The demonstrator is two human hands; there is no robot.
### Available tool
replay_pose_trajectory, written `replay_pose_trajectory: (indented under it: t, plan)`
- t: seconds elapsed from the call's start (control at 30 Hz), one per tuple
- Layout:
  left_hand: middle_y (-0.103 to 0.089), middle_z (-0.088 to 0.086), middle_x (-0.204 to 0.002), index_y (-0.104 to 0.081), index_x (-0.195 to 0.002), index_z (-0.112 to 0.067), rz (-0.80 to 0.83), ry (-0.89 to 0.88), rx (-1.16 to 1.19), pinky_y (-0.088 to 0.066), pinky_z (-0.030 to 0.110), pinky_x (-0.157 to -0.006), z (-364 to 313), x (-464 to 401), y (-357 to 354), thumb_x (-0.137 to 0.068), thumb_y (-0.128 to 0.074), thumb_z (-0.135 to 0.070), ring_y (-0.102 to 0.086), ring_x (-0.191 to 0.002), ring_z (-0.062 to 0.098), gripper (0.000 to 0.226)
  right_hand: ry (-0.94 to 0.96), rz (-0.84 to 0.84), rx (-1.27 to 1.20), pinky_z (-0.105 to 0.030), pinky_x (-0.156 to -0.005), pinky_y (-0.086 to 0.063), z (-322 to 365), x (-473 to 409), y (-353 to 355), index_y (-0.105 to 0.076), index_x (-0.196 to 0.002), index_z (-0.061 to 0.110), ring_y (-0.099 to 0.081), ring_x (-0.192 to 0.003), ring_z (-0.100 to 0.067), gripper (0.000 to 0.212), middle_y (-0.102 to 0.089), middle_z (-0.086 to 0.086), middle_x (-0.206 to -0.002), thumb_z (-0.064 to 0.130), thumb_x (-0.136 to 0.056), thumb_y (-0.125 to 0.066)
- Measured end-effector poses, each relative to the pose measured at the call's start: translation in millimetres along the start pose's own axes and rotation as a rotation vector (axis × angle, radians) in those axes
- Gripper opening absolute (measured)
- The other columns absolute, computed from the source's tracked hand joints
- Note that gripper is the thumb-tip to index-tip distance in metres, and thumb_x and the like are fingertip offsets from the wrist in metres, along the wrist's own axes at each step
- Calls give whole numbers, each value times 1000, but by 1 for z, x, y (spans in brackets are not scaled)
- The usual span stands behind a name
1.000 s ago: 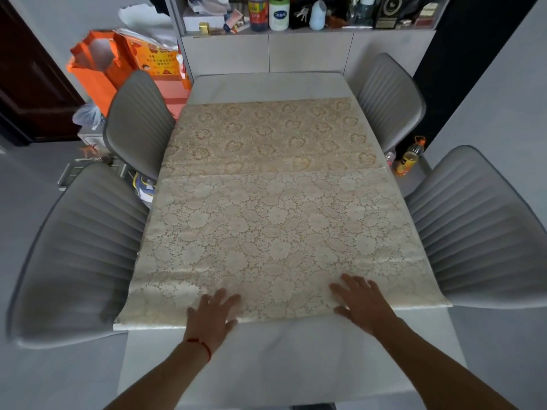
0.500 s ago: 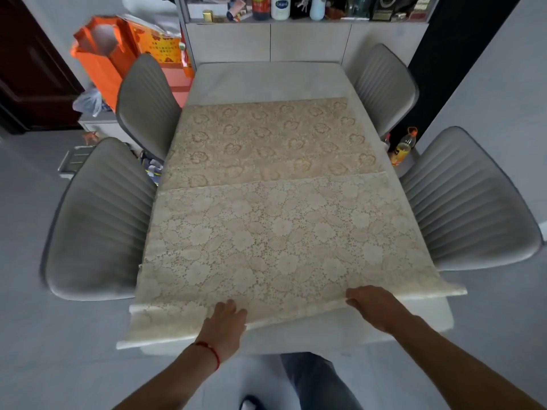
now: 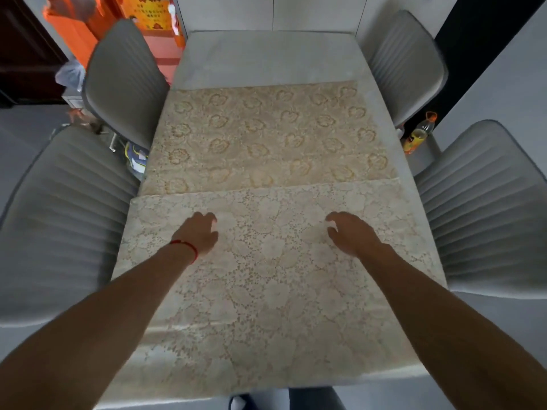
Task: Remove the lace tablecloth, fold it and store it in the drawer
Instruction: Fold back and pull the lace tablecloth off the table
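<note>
Lace tablecloth (image 3: 275, 279), cream, floral openwork, spread flat on grey table (image 3: 266, 57); near portion lies folded over as an upper layer, its straight edge just beyond the fingertips of both hands. Beyond that edge, a single layer with golden flower motifs runs on toward the bare far end of the tabletop. Left hand (image 3: 198, 235), red string bracelet (image 3: 188, 247) at wrist, palm down on the upper layer, fingers (image 3: 207, 217) loosely curled, grasping nothing. Right hand (image 3: 350, 235), palm down on the same layer, fingers (image 3: 334, 217) slightly bent and released. Grey ribbed chairs, two to the outside of each hand; nearest left chair (image 3: 65, 220), nearest right chair (image 3: 485, 211). Juice bottle (image 3: 418, 134) on floor, far to the right of the right fingers. Orange bag (image 3: 77, 28), far beyond the left fingers.
</note>
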State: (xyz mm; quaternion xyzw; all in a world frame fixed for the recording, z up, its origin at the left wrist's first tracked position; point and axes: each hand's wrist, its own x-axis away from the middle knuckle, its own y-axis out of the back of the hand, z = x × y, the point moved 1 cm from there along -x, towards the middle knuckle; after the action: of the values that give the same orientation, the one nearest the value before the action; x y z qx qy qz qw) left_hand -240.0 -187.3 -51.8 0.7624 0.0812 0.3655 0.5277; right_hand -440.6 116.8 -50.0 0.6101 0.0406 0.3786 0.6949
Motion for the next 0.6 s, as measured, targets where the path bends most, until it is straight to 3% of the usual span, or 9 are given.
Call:
replay_pose_trajectory:
  t: [0.17, 0.3, 0.4, 0.43, 0.5, 0.6]
  plan:
    - [-26, 13, -168, -35, -158, -19, -34, 25, 55, -24, 45, -126, -6, -82, 18, -105, -55, -30, -22, -156, 31, 58, 8, -27, 9, -47, -117, -39, -22, -101, 21, -42, -155, 19, -47, -144, -33, 50, -35, -8, -166, 17, -106, -49]
    - [-42, 14, -151, -40, -154, -25, -25, 2, -30, -43, 50, -110, -10, -101, 14, -101, -61, -33, -41, -140, 36, 58, 108, -89, 213, -50, -106, -45, -42, -136, 27, -49, -144, 15, -51, -131, -37, 43, -50, -14, -145, 20, -102, -56]
    - [-58, 9, -108, -53, -126, -24, -37, 8, -82, -50, 46, -93, -9, -112, 17, -98, -63, -35, -53, -111, 35, 32, 118, -49, 224, -48, -100, -45, -45, -153, 36, -51, -135, 17, -51, -123, -35, 35, -58, -11, -131, 30, -102, -57]
    - [-59, 7, -104, -56, -117, -25, -5, 22, -98, -49, 44, -92, -7, -114, 19, -99, -61, -37, -54, -106, 33, 22, 119, -9, 226, -48, -98, -44, -46, -157, 39, -50, -132, 17, -52, -122, -34, 33, -59, -9, -128, 32, -103, -56]
    - [-59, 6, -111, -61, -109, -25, 29, -15, -153, -46, 43, -92, -3, -118, 23, -100, -58, -40, -54, -111, 30, 18, 144, 49, 239, -47, -95, -43, -48, -162, 43, -48, -128, 18, -55, -118, -30, 29, -59, -5, -124, 34, -105, -52]
    - [-52, 4, -119, -59, -117, -23, -5, -86, -42, -47, 44, -91, -2, -119, 24, -93, -70, -35, -54, -115, 28, 29, 202, 77, 170, -45, -89, -49, -52, -162, 46, -50, -123, 14, -55, -114, -30, 25, -53, -7, -122, 30, -105, -55]
